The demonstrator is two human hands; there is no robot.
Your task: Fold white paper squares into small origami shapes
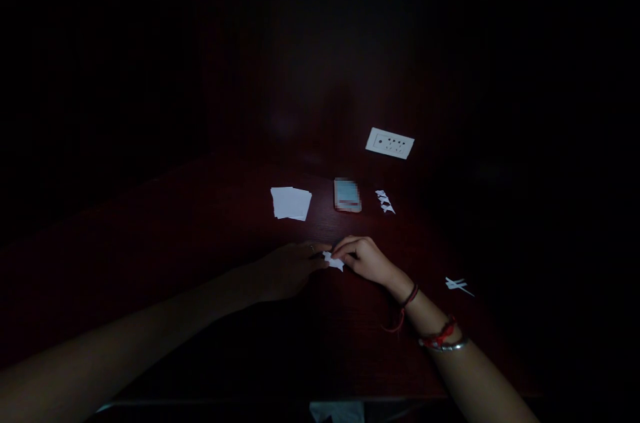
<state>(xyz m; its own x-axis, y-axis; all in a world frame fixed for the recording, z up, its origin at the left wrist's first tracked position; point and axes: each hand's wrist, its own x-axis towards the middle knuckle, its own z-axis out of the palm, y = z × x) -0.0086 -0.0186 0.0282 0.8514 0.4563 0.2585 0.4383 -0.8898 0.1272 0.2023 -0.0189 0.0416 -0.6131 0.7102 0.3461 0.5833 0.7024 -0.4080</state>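
A small piece of folded white paper (333,261) lies between my two hands, low over the dark red table. My left hand (293,267) comes in from the left and pinches the paper's left edge with thumb and fingertips. From the right, my right hand (367,259) closes thumb and fingers on the paper's upper right side. The ends of the right fingers partly cover it, and the dim light hides its exact folds. Past my hands lie a stack of white paper sheets (291,203) and a phone (347,195) with a blurred screen.
Several small folded paper pieces (385,201) lie in a row right of the phone. Thin paper strips (456,284) are crossed at the right of the table (320,336). A white socket panel (390,143) sits behind. Something pale (337,411) shows below the near edge.
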